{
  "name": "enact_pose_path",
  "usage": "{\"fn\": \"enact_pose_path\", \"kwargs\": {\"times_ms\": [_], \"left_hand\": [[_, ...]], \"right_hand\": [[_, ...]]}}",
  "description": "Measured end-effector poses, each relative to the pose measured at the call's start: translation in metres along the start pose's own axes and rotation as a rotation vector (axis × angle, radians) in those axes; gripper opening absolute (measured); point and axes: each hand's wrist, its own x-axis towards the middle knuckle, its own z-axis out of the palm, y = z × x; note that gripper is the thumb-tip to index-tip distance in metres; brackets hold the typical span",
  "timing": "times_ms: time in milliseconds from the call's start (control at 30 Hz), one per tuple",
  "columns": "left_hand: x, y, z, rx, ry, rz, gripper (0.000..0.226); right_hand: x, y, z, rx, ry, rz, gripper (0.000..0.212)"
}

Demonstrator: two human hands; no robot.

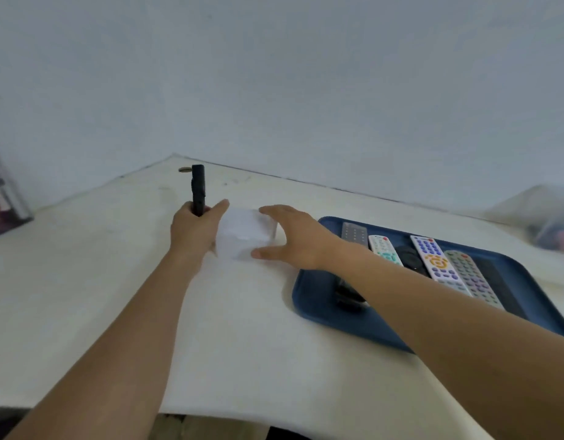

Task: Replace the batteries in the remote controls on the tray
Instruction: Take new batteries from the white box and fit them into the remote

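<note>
Right hand [293, 238] spread at white box [244, 238]; left hand [195, 228] grips upright black remote [198, 188].

Soft, even light — blurred, wide-angle-warped edges.

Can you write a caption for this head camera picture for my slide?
Left hand holds a black remote control upright while the right hand reaches around a white box beside a blue tray of remotes.

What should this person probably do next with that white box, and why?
Probably take hold of the white box with the right hand, which is spread open beside it, while the left hand grips an upright black remote; whether the box holds batteries cannot be told.
</note>
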Motion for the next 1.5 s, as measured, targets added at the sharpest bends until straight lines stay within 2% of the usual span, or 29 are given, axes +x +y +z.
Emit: {"fn": "enact_pose_path", "kwargs": {"times_ms": [100, 167, 200, 333, 433, 533, 667, 767, 833, 900, 1000, 1033, 1100, 1200, 1400, 1500], "left_hand": [[-0.002, 0.001, -0.003, -0.15, -0.275, -0.111, 0.05], [-0.005, -0.002, -0.007, -0.125, -0.482, -0.07, 0.06], [-0.006, -0.004, -0.008, -0.075, -0.534, -0.026, 0.062], [-0.006, -0.013, -0.008, 0.067, -0.578, 0.084, 0.061], [-0.004, -0.016, -0.008, 0.109, -0.676, 0.128, 0.085], [-0.008, -0.014, -0.005, 0.112, -0.661, 0.166, 0.089], [-0.014, -0.016, -0.002, 0.052, -0.666, 0.258, 0.093], [-0.014, -0.015, 0.001, 0.051, -0.651, 0.347, 0.106], [-0.015, -0.016, 0.004, 0.073, -0.622, 0.4, 0.105], [-0.013, -0.017, 0.006, 0.091, -0.587, 0.424, 0.102], [-0.014, -0.016, 0.01, 0.092, -0.562, 0.429, 0.1], [-0.014, -0.015, 0.01, 0.093, -0.557, 0.428, 0.099], [-0.015, -0.015, 0.012, 0.095, -0.548, 0.423, 0.101], [-0.015, -0.015, 0.011, 0.113, -0.532, 0.44, 0.105], [-0.018, -0.014, 0.011, 0.157, -0.511, 0.466, 0.109], [-0.018, -0.015, 0.012, 0.155, -0.508, 0.467, 0.108]], "right_hand": [[0.01, -0.004, 0.005, -0.136, -0.02, -0.015, 0.071], [0.012, -0.003, 0.003, -0.274, 0.002, -0.037, 0.063], [0.011, -0.001, 0.002, -0.337, 0.007, -0.06, 0.062], [0.006, 0.006, -0.005, -0.618, 0.057, -0.194, 0.074], [0.006, 0.005, -0.018, -0.644, 0.113, -0.26, 0.056], [0.013, 0.004, -0.04, -0.46, 0.204, -0.165, 0.044], [0.026, -0.001, -0.056, 0.091, 0.619, 0.076, 0.045], [0.02, -0.01, -0.05, 0.469, 0.698, 0.274, 0.049], [0.012, -0.013, -0.043, 0.534, 0.727, 0.292, 0.043], [0.005, -0.015, -0.037, 0.382, 0.662, 0.222, 0.036], [-0.005, -0.02, -0.029, 0.094, 0.318, 0.078, 0.01], [-0.006, -0.019, -0.026, -0.049, 0.241, 0.026, 0.008], [-0.003, -0.015, -0.025, -0.331, 0.153, -0.03, 0.025], [0.005, -0.012, -0.031, -0.495, 0.085, 0.001, 0.034], [0.009, -0.016, -0.023, -0.658, 0.013, 0.076, 0.018], [0.011, -0.013, -0.018, -0.721, 0.008, 0.097, 0.02]]}}
